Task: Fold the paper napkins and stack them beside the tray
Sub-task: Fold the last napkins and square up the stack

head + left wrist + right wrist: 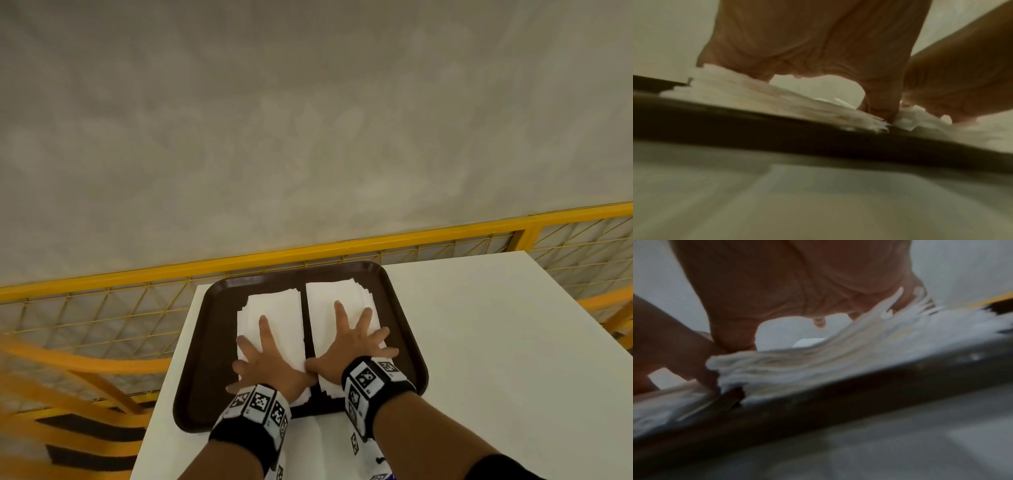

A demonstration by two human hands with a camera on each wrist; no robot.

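Two stacks of white paper napkins lie side by side in a dark brown tray (404, 308) on a white table. My left hand (265, 356) lies flat with spread fingers on the left stack (274, 308). On the right stack (337, 291) my right hand (352, 346) presses down, its fingers also splayed. The thumbs nearly meet over the gap between the stacks. In the left wrist view the palm (818, 40) arches over the napkin layers (756, 99) and the tray rim (777, 134). The right wrist view shows the palm (797, 280) on fanned napkin edges (838, 356).
The white table (496, 359) reaches to the right of the tray and in front of it. A yellow mesh railing (102, 308) runs behind and to the left of the table. A grey floor lies beyond. Marker wristbands (373, 380) sit on both wrists.
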